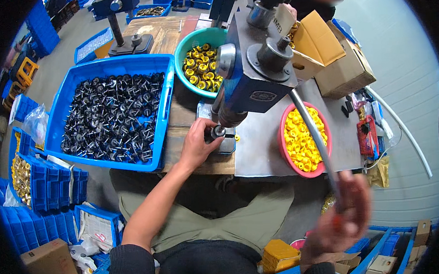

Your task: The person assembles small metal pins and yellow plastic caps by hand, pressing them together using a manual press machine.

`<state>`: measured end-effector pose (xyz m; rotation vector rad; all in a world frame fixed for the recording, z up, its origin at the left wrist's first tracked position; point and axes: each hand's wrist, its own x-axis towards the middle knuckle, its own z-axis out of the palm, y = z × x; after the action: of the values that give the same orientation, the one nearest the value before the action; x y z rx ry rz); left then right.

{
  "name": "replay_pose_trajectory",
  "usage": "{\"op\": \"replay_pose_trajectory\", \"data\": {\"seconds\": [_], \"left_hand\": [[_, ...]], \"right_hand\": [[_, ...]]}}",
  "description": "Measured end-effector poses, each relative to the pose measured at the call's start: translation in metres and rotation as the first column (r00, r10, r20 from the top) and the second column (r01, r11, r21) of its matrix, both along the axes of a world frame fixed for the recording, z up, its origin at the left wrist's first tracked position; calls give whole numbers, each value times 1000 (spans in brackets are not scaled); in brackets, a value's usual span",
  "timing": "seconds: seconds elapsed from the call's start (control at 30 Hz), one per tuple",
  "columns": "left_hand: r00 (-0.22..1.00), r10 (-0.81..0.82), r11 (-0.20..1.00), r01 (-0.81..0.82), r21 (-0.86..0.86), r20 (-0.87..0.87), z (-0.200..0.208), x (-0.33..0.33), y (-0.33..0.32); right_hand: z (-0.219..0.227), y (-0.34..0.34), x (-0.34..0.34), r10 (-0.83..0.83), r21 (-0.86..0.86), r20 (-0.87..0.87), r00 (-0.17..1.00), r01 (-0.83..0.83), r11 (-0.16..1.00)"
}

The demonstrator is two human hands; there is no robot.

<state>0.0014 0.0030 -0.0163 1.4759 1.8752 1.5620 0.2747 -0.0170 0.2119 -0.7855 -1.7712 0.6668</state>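
Below the ram of a dark grey bench press, my left hand pinches a small black part with a metallic top between thumb and fingers. The part is upright on the press base, under the ram. My right hand, blurred by motion, is wrapped round the lower end of the long metal press lever. A small yellow piece lies just right of the base. Left of the press, a blue tray holds many black parts with metal pins.
A green bowl of yellow-and-black parts stands behind the press. The pink bowl at right holds yellow caps. Cardboard boxes sit at the back right, near another person. Blue crates are stacked at left.
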Motion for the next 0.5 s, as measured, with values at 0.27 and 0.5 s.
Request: {"op": "replay_pose_trajectory", "data": {"seconds": [0.27, 0.5], "left_hand": [[999, -1, 999, 2, 37, -32, -3, 9, 2], [999, -22, 999, 21, 50, 35, 12, 13, 11]], "right_hand": [[-142, 25, -12, 78, 383, -117, 990, -27, 923], [46, 52, 10, 550, 210, -288, 784, -508, 835]]}}
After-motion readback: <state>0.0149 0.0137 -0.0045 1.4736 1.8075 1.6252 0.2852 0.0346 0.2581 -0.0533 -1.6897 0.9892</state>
